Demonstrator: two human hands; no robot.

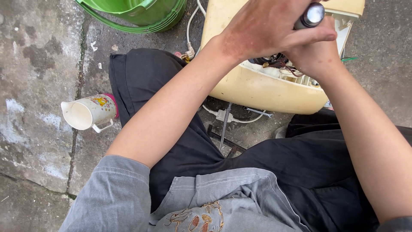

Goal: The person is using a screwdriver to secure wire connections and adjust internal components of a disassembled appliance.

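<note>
The cracked grey concrete floor lies bare across the left of the frame. At upper centre and right sits a cream plastic appliance housing, its opened top showing tangled wires, its rounded lower edge facing the person's black-trousered lap. The left hand and right hand meet above it, both grips clenched on a metal-capped cylindrical tool handle, whose long axis runs from upper right down toward the housing. A green plastic bucket crowds the top edge; a white patterned jug lies on its side at middle left.
</note>
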